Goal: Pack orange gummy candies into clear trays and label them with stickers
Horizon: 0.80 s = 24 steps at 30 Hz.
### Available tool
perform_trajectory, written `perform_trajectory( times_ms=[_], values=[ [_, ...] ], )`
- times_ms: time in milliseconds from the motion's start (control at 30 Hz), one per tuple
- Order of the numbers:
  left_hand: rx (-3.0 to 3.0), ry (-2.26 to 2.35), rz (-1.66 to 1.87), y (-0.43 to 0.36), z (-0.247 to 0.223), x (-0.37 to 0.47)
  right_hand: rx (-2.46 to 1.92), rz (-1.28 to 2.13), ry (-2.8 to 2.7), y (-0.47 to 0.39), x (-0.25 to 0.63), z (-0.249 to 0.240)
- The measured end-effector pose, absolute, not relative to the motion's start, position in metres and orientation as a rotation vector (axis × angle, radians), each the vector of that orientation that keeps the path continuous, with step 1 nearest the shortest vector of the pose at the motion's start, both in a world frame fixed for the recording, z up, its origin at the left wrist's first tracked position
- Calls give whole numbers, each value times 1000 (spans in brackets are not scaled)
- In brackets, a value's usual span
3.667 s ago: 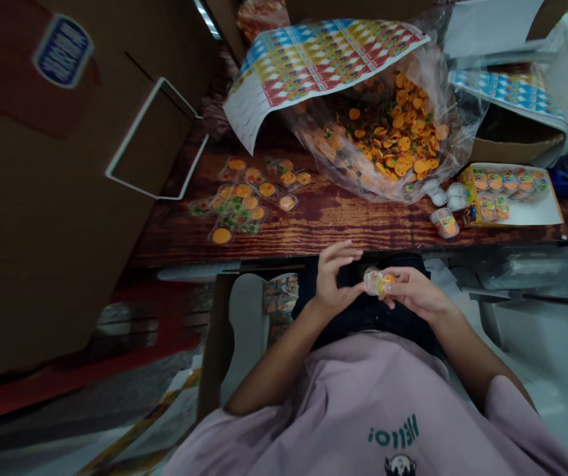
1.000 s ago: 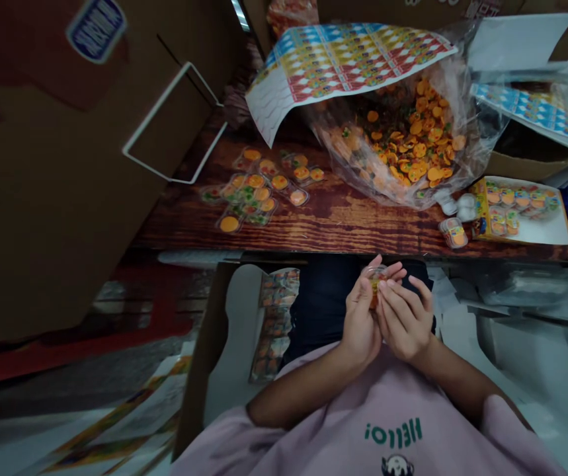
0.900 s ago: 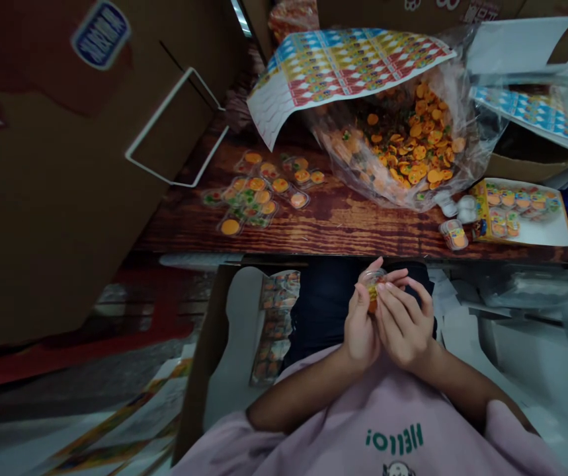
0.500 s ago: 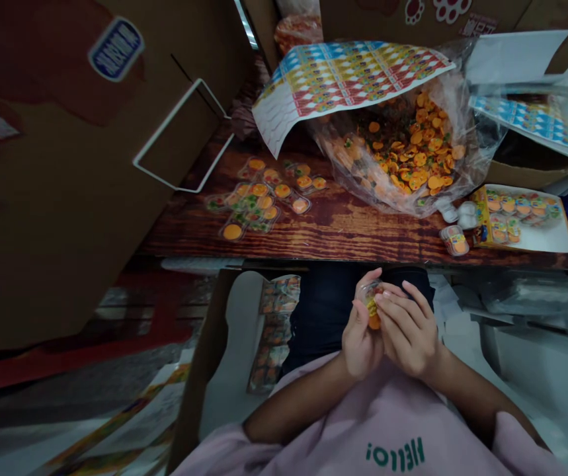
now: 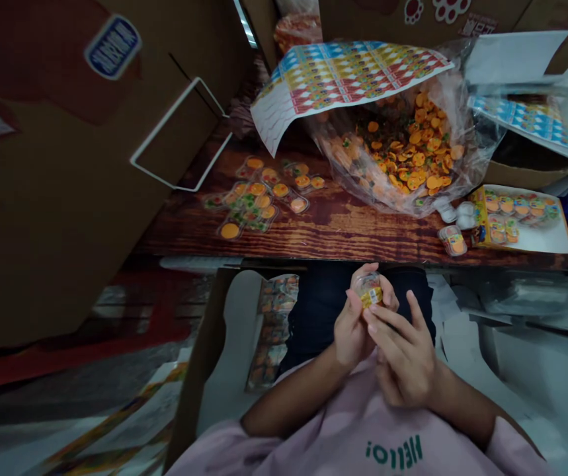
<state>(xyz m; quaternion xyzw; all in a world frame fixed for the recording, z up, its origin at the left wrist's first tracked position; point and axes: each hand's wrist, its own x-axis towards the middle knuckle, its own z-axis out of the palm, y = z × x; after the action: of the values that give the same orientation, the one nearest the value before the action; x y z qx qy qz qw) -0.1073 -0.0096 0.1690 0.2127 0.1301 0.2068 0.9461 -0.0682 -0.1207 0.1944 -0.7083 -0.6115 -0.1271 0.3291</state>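
Note:
Over my lap, my left hand (image 5: 353,327) grips a small clear plastic pack (image 5: 369,288) with a yellow barcode sticker across it. Thumb and fingers hold the pack from its sides. My right hand (image 5: 407,357) lies against its lower edge, fingertips touching the yellow sticker, index finger raised and fingers apart. On the wooden table in front, loose clear packs with orange discs and green bits (image 5: 254,198) are scattered. A similar stickered pack (image 5: 453,240) sits near the table's front edge at right.
A plastic bag full of orange pieces (image 5: 412,152) lies on the table (image 5: 333,231), partly covered by a sticker sheet (image 5: 348,76). A yellow-edged tray (image 5: 536,231) holds packs at right. A large carton (image 5: 65,198) stands left; packed rows (image 5: 271,330) lie beside my leg.
The pack has turned so its yellow barcode sticker now faces up. My right hand has drawn down and slightly back from the pack, fingers spreading.

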Motion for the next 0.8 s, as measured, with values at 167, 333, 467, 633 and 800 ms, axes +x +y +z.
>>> perform_trajectory(
  times_ms=[167,333,467,633,800],
  values=[
    [534,365,463,-5,168,-94,-2009,-577,-944,-123,-63,180],
    [863,585,402,-12,147,-90,-1873,37,-710,-104,-36,158],
    [1281,692,378,-10,127,-95,-1772,306,-658,-98,-34,134],
    [1825,689,272,10,106,-97,-1675,359,-367,-98,-44,107],
    [2274,742,502,69,83,-106,-1936,-265,-284,-125,16,109]
  ],
)
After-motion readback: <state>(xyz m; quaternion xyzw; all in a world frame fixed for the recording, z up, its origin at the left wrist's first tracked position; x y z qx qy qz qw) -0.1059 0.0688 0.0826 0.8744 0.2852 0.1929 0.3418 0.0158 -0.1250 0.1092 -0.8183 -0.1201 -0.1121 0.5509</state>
